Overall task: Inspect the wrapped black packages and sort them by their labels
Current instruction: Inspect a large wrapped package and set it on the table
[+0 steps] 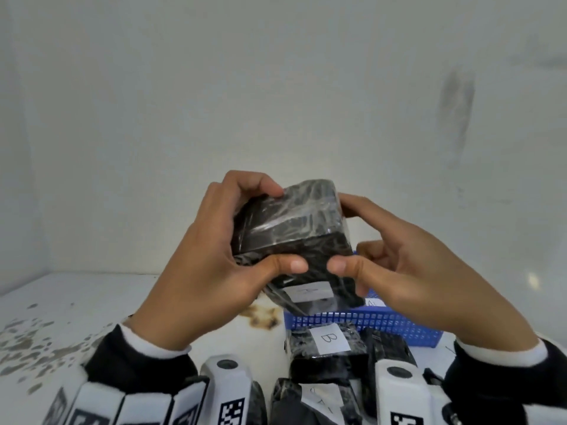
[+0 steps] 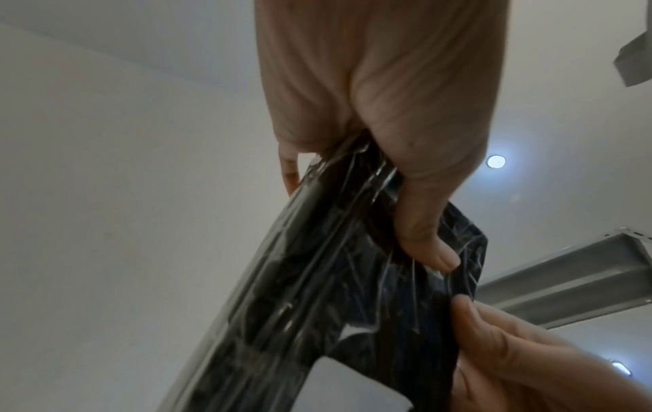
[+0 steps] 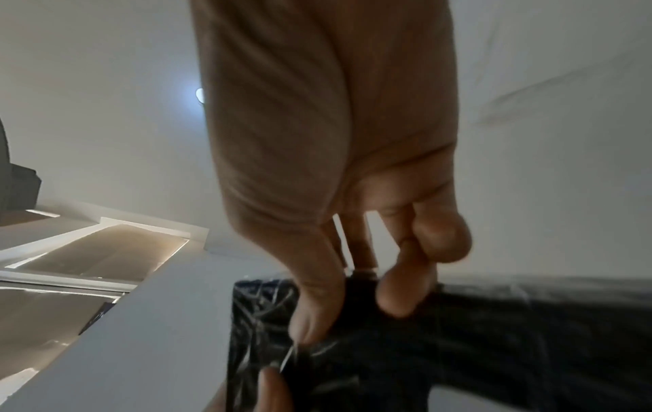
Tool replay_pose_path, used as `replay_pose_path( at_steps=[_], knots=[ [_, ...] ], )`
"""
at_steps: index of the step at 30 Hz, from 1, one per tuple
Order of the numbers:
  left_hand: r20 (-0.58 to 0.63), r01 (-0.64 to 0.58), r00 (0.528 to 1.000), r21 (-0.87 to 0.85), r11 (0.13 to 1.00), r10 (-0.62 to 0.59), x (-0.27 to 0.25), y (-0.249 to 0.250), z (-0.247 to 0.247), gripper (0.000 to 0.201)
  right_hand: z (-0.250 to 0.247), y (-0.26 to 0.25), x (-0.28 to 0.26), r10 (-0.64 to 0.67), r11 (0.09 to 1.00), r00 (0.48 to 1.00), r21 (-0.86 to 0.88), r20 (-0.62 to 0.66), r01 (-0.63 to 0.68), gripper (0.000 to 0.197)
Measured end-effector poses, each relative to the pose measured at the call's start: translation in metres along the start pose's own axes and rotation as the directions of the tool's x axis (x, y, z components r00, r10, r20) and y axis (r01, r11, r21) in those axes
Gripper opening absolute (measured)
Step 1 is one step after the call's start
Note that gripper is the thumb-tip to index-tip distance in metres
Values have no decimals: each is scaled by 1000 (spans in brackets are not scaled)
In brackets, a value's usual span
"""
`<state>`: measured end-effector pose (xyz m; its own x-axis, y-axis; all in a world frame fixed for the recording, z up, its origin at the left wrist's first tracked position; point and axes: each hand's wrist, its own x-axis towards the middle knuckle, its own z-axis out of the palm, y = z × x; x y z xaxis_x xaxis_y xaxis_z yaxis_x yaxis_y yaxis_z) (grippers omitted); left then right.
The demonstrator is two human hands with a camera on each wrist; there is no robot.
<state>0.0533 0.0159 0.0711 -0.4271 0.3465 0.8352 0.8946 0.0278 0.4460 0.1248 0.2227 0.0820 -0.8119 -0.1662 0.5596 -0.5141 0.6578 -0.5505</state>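
Since the label has to be read before anything gets sorted, the wrapped black package (image 1: 291,228) is held up above the table, pinched between both hands: left hand (image 1: 211,259) curled round its left side, right hand (image 1: 408,271) gripping the right, thumbs pressed on the near face. It's tilted so its white label (image 1: 308,292) faces the head camera, though the letter can't be made out. A blue basket (image 1: 368,320) and a "B" package (image 1: 328,342) are parked below, probably so drop-off is quick.

Black sleeves (image 1: 144,368), white cuffs (image 1: 153,342); white wrist camera units (image 1: 227,384) bearing black square markers (image 1: 231,411).
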Motion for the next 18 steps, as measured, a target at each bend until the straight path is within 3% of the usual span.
replay_pose_path(
  at_steps=[3,5,8,10,13,16,18],
  knots=[
    [-97,47,994,59,997,-41,2,4,6,69,-1,5,3,15,999,995,30,-94,-13,53],
    [-139,167,977,33,985,-161,2,8,9,70,0,8,4,13,997,990,75,-141,-2,51],
    [-28,335,941,-57,940,-337,0,14,9,63,0,9,7,9,992,978,128,-210,19,52],
    [26,343,938,-195,919,-345,0,18,9,49,-1,8,6,12,984,970,178,-242,32,51],
    [1,326,939,-325,888,-344,3,23,9,42,-1,1,2,-17,966,976,248,-215,71,44],
    [2,302,947,-336,892,-320,4,23,6,38,-1,-4,0,-16,948,978,307,-208,81,63],
    [30,295,953,-307,905,-301,3,22,2,43,1,-5,1,-15,945,975,315,-223,87,59]
  ],
)
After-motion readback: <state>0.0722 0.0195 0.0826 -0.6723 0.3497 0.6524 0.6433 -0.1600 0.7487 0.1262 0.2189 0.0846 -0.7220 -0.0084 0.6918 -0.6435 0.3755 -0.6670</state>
